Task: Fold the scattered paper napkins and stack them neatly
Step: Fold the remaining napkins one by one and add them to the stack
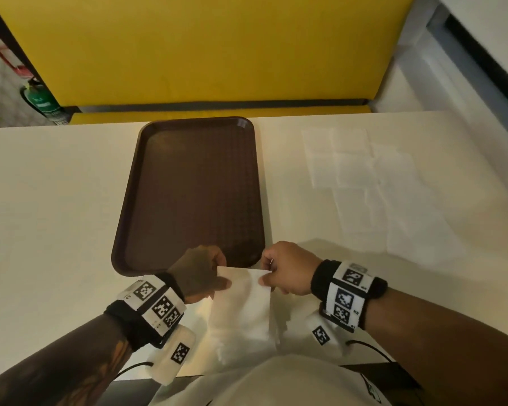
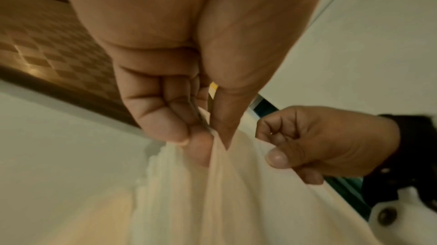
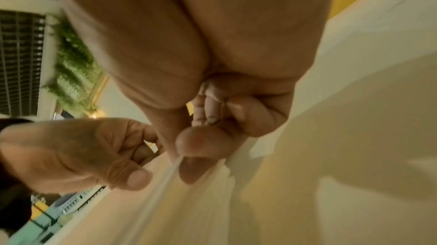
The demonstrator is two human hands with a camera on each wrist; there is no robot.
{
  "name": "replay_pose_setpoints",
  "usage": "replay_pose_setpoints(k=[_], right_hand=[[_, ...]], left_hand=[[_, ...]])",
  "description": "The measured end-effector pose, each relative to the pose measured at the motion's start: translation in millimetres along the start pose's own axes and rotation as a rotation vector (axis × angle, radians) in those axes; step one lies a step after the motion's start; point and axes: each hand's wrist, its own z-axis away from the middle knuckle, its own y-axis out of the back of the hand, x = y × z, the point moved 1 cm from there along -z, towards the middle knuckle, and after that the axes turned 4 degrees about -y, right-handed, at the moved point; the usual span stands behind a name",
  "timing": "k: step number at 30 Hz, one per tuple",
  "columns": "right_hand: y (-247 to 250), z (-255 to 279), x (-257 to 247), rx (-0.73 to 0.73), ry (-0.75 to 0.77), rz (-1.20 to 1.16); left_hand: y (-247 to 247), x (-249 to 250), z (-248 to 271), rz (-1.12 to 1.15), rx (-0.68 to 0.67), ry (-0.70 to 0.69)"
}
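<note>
A white paper napkin (image 1: 244, 306) hangs above the near table edge, held up by its top corners. My left hand (image 1: 201, 272) pinches the top left corner between thumb and fingers (image 2: 203, 133). My right hand (image 1: 285, 269) pinches the top right corner (image 3: 187, 157). The napkin (image 2: 212, 202) drapes down toward my body, its lower part rumpled. Several unfolded white napkins (image 1: 370, 183) lie overlapping on the table at the right. The napkin (image 3: 177, 202) fills the lower half of the right wrist view.
A brown plastic tray (image 1: 194, 194) sits on the cream table (image 1: 56, 200) just beyond my hands, with nothing in it. A yellow bench seat (image 1: 203, 48) stands behind the table. A green cylinder (image 1: 40, 99) is on the floor at far left.
</note>
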Motion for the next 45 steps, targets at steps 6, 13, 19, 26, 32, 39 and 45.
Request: replay_pose_setpoints(k=[6,13,19,26,32,39,45], right_hand=[[-11.1,5.9,-1.7,0.207,0.103,0.31],[-23.7,8.7,-2.1,0.046,0.326,0.427],[0.1,12.0,4.3,0.185,0.193,0.16],[81.2,-10.6,57.1,0.479,-0.336,0.291],[99.4,-26.4,83.5,0.456,-0.553,0.32],[102.9,-30.4,88.3,0.483,-0.565,0.363],[100.6,-20.1,60.5,0.61,-0.391,0.332]], left_hand=[[-11.5,11.6,14.0,-0.372,0.154,-0.038],[-17.8,27.9,23.5,-0.464,0.0,-0.317],[-9.3,47.5,5.2,-0.382,-0.058,-0.345],[23.7,100.7,-64.7,-0.148,0.274,-0.433],[16.1,122.2,-103.3,-0.072,0.257,-0.289],[5.6,120.7,-113.6,-0.032,0.166,-0.242],[9.3,122.1,-119.1,0.234,0.055,-0.165]])
